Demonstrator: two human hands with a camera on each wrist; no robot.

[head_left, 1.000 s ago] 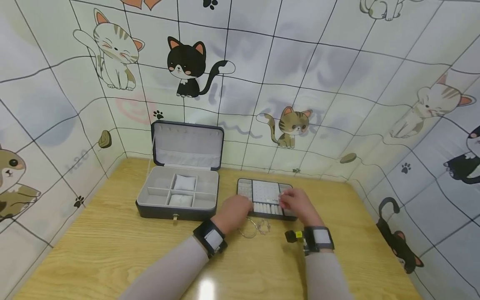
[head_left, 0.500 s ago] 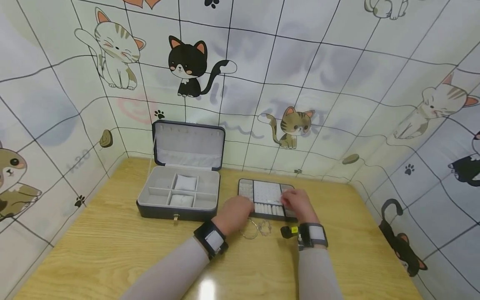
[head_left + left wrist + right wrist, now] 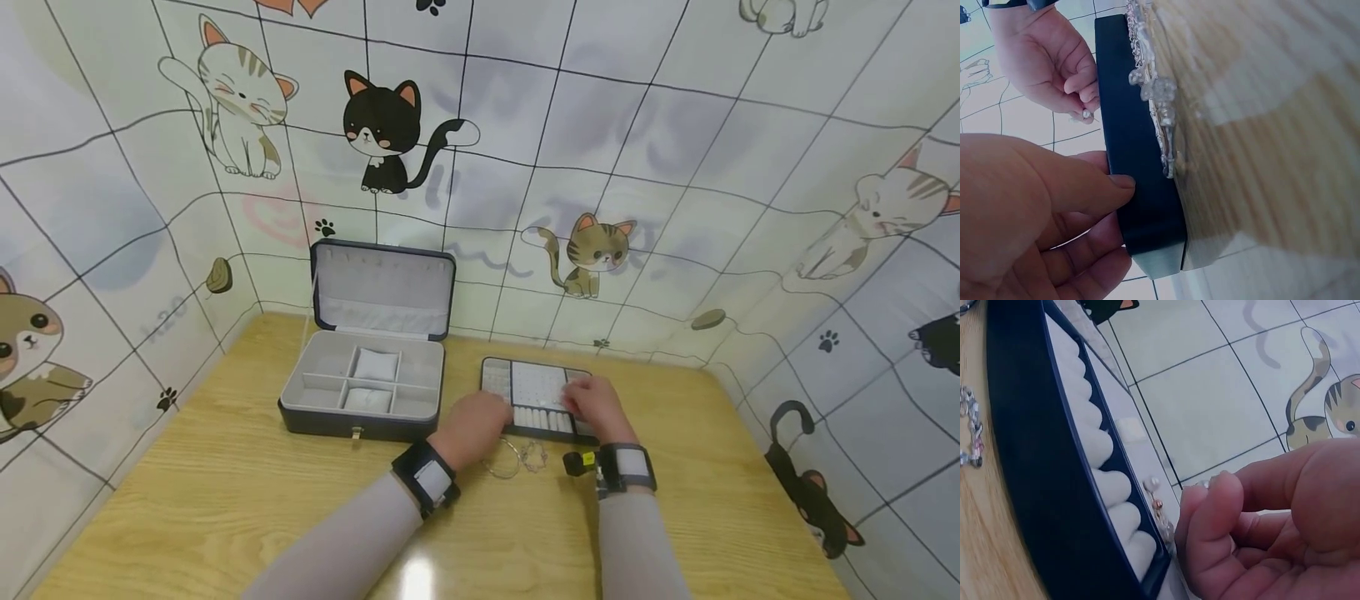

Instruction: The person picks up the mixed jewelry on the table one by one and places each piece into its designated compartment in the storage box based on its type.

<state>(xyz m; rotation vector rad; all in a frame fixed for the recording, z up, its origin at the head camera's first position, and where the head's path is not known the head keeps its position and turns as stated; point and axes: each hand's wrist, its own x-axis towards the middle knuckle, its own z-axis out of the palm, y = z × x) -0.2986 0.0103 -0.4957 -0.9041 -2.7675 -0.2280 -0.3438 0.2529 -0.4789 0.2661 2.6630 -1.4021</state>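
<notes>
At frame centre, the left hand (image 3: pixel 480 421) steadies the tray (image 3: pixel 534 385) by its edge while the right hand (image 3: pixel 592 404) pinches a small stud (image 3: pixel 1086 114) above it; seating it likely demands fine aim.

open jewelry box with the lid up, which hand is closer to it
Left. The left hand grips the near left corner of the small tray, beside the jewelry box. The right hand is over the tray's right end, farther from the box.
</notes>
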